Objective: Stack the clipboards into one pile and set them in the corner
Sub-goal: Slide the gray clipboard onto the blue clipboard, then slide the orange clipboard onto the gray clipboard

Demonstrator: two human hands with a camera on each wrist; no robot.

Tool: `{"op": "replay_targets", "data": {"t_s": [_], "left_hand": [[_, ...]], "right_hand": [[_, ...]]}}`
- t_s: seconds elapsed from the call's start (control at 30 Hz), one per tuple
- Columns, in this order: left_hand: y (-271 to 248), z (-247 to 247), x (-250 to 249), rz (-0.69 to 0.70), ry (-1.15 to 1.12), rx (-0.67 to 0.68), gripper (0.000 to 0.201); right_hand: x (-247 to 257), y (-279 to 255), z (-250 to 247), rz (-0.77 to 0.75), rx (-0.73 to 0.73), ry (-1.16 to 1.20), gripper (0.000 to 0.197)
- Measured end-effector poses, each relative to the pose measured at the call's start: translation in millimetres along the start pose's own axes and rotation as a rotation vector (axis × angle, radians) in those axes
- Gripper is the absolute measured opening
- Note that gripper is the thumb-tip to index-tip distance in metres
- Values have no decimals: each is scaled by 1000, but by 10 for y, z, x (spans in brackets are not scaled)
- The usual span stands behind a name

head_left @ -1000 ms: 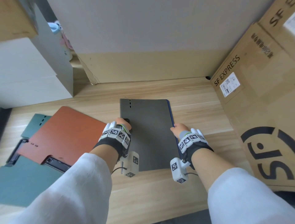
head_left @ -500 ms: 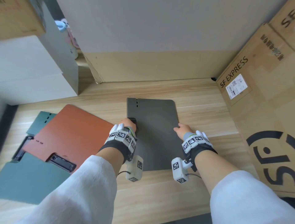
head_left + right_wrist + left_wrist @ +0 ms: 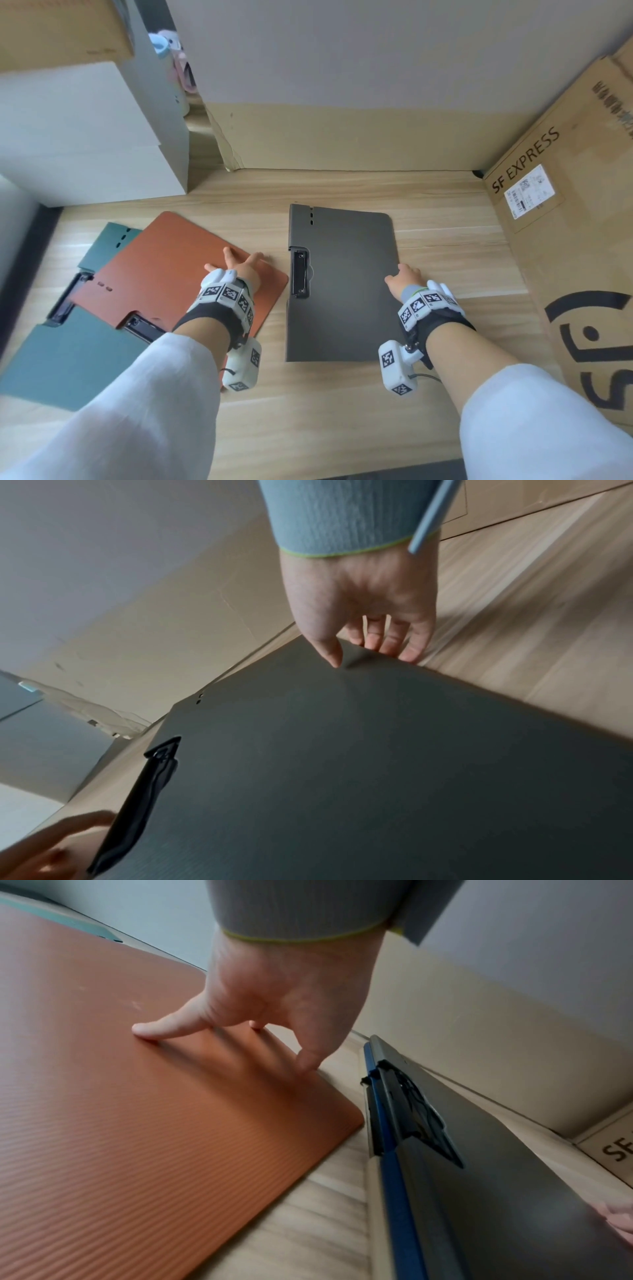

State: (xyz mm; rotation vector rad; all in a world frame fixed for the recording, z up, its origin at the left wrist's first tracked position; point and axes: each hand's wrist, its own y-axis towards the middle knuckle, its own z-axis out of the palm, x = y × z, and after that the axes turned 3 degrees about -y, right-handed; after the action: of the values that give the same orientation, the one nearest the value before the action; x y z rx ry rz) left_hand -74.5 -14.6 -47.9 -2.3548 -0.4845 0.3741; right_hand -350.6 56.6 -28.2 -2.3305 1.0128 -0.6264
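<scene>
Two clipboards stacked, two left beside them

Dragging the orange clipboard [image 3: 178, 274] could snag the grey clipboard [image 3: 342, 284], which lies on a blue clipboard [image 3: 387, 1150] short of the SF Express box [image 3: 565, 212]. Left hand [image 3: 239, 269] presses it with spread fingers; right hand [image 3: 402, 279] pinches the grey one's edge.
</scene>
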Motion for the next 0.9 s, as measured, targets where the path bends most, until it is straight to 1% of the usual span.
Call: {"op": "replay_targets", "data": {"t_s": [0.03,0.07,0.1,0.13,0.17,0.2,0.23,0.27,0.33,0.37,0.4,0.43,0.47,0.53,0.57,0.6,0.67,0.73,0.77,0.8,0.83,0.9], "left_hand": [[-66,-11,0,47,9,-45,71],[-69,-10,-20,66,-65,-78,67],[10,31,9,99,-61,-66,62],[5,28,23,91,-107,-9,62],[-80,-17,18,32,-220,40,62],[-98,3,51,49,-244,96,63],[-140,-11,53,60,-291,112,62],[-158,-38,51,105,-267,118,60],[-179,-150,203,140,-187,66,54],[-167,-198,247,144,-78,15,53],[-142,-260,320,144,27,-62,57],[-111,-307,424,110,98,-133,62],[-96,-360,535,48,132,-179,61],[-8,-365,835,-73,188,-233,57],[11,-366,988,-99,199,-252,59],[27,-360,1133,-115,254,-254,59],[9,-346,1387,-146,338,-299,61],[-1,-307,1564,-94,374,-329,74],[-8,-286,1598,-60,398,-335,75],[-38,-293,1581,-73,395,-348,72],[-50,-298,1573,-98,340,-370,69],[-46,-356,1458,-169,159,-420,59]], "right_hand": [[8,-5,5,-1,1,-5,55],[5,-7,1,1,2,-8,55],[0,-11,-7,2,0,-7,55],[2,-20,-5,5,0,-7,55],[13,-29,2,7,0,-9,55],[17,-33,8,10,-1,-14,55],[25,-37,11,13,-5,-17,55],[25,-39,6,15,-8,-16,55],[83,-72,39,-2,-1,-10,55],[71,-68,31,5,-3,-6,55],[74,-70,31,14,-6,-4,55],[75,-75,31,22,-8,-5,55],[65,-77,27,28,-8,-6,55],[52,-66,27,36,-10,-2,55],[57,-71,30,38,-14,2,55],[60,-76,37,39,-22,6,55],[67,-73,58,41,-38,14,55],[68,-76,98,49,-47,22,56],[64,-79,104,53,-54,24,56],[66,-77,113,56,-60,26,57],[70,-73,121,59,-64,30,57],[76,-64,123,62,-65,31,56]]}}
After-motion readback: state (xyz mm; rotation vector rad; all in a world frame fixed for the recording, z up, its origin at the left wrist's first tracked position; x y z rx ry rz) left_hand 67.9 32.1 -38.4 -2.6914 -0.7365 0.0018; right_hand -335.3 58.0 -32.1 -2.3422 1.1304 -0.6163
